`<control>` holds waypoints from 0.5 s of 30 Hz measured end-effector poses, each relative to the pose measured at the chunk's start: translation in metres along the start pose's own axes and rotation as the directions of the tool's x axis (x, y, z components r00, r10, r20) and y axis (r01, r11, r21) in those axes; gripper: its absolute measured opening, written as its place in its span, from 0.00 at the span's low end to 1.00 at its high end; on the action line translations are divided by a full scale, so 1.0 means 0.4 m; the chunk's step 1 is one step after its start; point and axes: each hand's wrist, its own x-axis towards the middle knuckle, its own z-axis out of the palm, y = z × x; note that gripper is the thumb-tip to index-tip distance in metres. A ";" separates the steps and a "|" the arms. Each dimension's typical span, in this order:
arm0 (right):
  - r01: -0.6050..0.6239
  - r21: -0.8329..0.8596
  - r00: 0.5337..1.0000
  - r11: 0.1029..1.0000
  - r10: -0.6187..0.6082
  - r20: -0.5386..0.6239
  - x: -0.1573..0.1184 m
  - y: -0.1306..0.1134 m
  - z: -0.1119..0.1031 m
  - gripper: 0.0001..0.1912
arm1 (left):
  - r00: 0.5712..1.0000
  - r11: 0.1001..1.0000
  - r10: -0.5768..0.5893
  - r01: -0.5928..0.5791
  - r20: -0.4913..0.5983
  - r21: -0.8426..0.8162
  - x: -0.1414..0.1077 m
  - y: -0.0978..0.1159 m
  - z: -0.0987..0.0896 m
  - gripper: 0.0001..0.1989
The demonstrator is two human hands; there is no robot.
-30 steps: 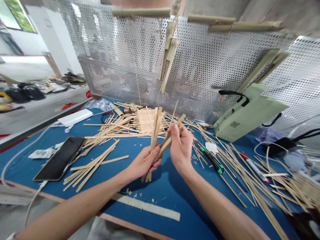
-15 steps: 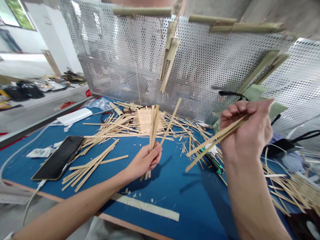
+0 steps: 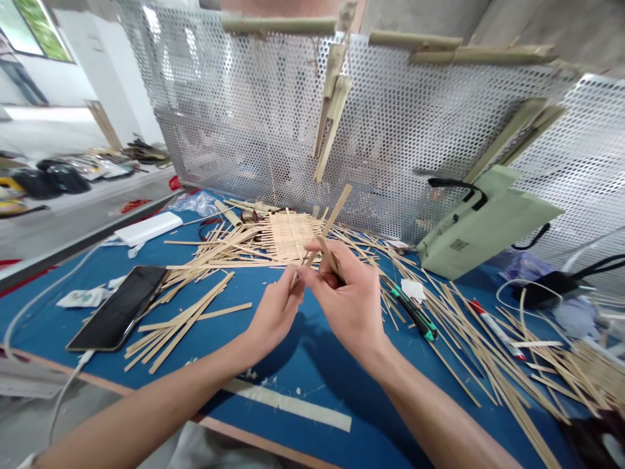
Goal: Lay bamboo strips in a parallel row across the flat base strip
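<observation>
While your hands meet mid-table, fingertips nearly together, keep the strips [image 3: 338, 210] in light pinches. Left hand [image 3: 274, 311]: grip narrow, thumb and fingers closed on strips at their near ends; exact count hidden. Right hand [image 3: 355, 296]: thumb and fingers closed on strips too, one slanting up toward 1 o'clock, a shorter one tipped toward 11.

Handling, my judgement: thin stock likely bends or splits if squeezed hard, so press on the flat faces, not the edges. Hold near the ends, let the free lengths stand clear, and line the ends up by feel before closing down. Slide fingertips slowly; cut edges may carry splinters.

Around you: mat [image 3: 288, 236] at 12 o'clock, beyond the hands; loose pile [image 3: 183, 326] fanned at 8; slat [image 3: 293, 405] at 6, shavings beside it; cutter [image 3: 413, 311] at 3 to 4. Keep your right wrist off that cutter.
</observation>
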 end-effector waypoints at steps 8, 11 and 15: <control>-0.129 0.185 0.991 0.974 0.118 0.071 0.014 0.007 -0.012 0.10 | 0.995 0.998 0.058 -0.057 0.079 -0.017 0.000 0.001 -0.006 0.14; -0.142 0.289 0.989 0.947 0.124 0.080 0.029 0.015 -0.019 0.10 | 0.982 0.978 0.082 -0.047 0.168 -0.202 0.006 -0.008 -0.011 0.19; -0.016 0.382 0.984 0.924 0.082 -0.157 0.040 0.002 -0.053 0.08 | 0.966 0.928 0.088 0.009 0.243 -0.372 0.003 0.001 -0.012 0.25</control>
